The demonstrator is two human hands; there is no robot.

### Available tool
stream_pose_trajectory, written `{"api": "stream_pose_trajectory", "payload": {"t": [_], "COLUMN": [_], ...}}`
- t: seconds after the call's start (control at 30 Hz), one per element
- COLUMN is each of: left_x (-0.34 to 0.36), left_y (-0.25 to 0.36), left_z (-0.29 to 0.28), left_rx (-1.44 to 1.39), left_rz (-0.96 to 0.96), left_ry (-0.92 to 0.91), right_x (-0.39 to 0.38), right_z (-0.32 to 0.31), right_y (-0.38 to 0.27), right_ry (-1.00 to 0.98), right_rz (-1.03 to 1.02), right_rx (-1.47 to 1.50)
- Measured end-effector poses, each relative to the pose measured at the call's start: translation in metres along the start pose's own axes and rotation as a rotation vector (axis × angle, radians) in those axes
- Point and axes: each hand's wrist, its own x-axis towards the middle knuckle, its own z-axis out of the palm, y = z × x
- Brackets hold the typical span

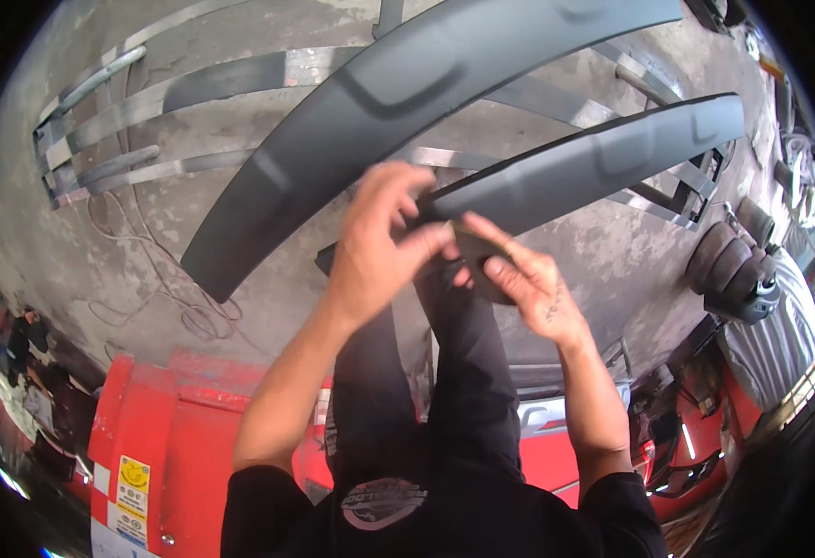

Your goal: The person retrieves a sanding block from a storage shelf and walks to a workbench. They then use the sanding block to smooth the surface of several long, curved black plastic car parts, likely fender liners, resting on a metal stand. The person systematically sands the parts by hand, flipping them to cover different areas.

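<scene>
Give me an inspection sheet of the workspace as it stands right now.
Surface: worn grey concrete floor with bare metal strips lying on it.
Job's things: two long dark grey trim panels, the large panel and the smaller panel, whose near end is at the hands.
Clutter: red metal cabinet at lower left.
Grippers: left hand pinches the smaller panel's end; right hand presses a small dark sheet against it.
Cables: thin wire looped on the floor.
Surroundings: another person's sleeve at right.
</scene>
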Motion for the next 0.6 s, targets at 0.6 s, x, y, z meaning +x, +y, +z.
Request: {"api": "stream_pose_trajectory", "payload": {"t": [0.6], "left_x": [0.083], "left_y": [-0.059], "left_z": [0.078], "left_rx": [1.011], "left_rz": [0.433], "left_ry": [-0.05], "right_x": [0.099], "right_z": [-0.074], "right_y": [0.019], "right_ry": [0.709], "right_rz": [-0.542], "right_rx": [-1.352]}}
